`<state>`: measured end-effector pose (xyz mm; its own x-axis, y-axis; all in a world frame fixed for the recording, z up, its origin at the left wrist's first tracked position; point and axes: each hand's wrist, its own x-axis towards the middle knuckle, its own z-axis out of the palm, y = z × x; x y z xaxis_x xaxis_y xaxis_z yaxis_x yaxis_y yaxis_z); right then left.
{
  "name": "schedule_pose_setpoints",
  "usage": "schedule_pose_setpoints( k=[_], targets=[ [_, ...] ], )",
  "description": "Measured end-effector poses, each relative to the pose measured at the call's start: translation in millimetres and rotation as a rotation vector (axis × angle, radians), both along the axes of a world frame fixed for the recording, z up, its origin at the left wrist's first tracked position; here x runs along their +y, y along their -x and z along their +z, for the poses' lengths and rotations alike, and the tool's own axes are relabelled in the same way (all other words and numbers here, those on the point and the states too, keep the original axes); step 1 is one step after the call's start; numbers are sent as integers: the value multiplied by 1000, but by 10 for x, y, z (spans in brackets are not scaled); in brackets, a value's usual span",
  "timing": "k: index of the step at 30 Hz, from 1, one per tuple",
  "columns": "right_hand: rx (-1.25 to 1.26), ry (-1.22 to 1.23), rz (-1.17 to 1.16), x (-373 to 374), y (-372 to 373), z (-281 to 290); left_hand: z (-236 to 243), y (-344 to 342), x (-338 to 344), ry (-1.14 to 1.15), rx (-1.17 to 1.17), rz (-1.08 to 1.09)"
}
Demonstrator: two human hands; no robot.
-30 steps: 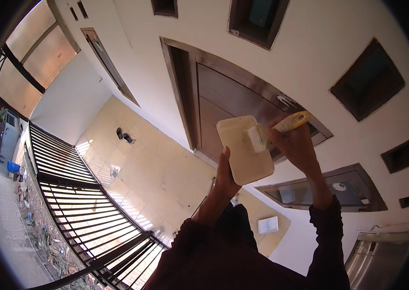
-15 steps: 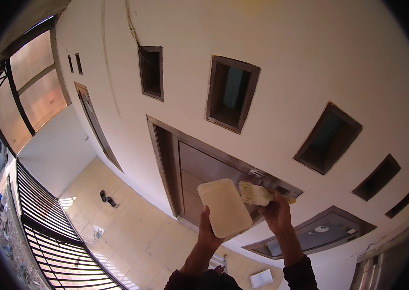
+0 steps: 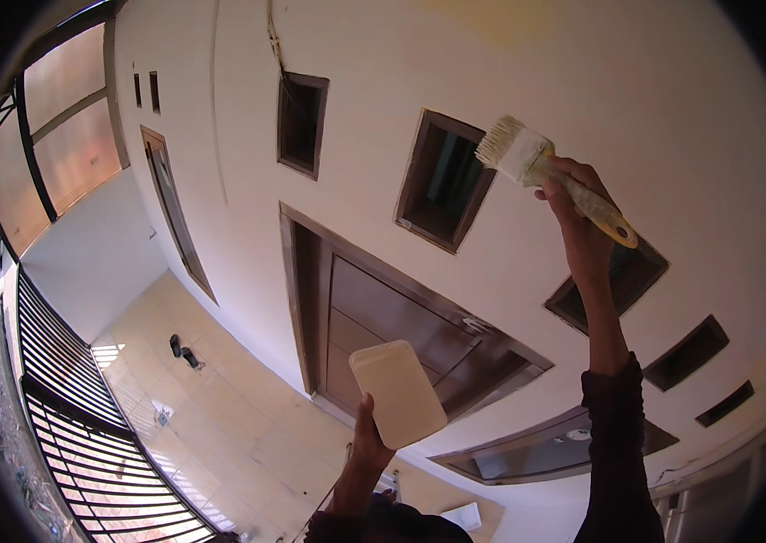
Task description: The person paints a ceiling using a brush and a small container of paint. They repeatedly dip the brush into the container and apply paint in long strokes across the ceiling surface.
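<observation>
My right hand [image 3: 579,217] is raised high and grips a paintbrush [image 3: 546,172] by its yellow handle; the pale bristles point up and left, close to the cream wall [image 3: 582,81] beside a dark-framed window opening [image 3: 444,178]. My left hand [image 3: 367,445] is lower, near the middle bottom, holding a cream rectangular tray [image 3: 397,392] from underneath. The tray hangs in front of a brown double door [image 3: 392,326] far below. My dark right sleeve [image 3: 618,452] runs up from the lower edge.
I look from a height down the house wall. Several dark-framed openings [image 3: 301,122] break up the wall. A tiled yard [image 3: 220,407] lies below, with a black barred gate [image 3: 84,425] at the left and a small dark object [image 3: 182,349] on the tiles.
My right hand has lifted the brush away from the tray and up to the wall. The tray has dropped lower in view, and the view has tilted further up the wall.
</observation>
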<state>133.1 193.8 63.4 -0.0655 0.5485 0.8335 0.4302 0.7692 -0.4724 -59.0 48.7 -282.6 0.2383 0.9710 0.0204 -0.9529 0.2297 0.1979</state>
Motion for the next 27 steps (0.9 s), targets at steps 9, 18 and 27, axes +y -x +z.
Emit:
schedule_pose_setpoints(
  k=[9,18,27],
  targets=[
    [-595,-401,-83,1039,72,470,-37,24,-211,51,-23,55],
    [-527,-400,-210,567,-241,438,-232,213,-262,89,5,99],
    [-612,-446,-132,1146,99,466,-98,144,-209,98,51,105]
  ],
)
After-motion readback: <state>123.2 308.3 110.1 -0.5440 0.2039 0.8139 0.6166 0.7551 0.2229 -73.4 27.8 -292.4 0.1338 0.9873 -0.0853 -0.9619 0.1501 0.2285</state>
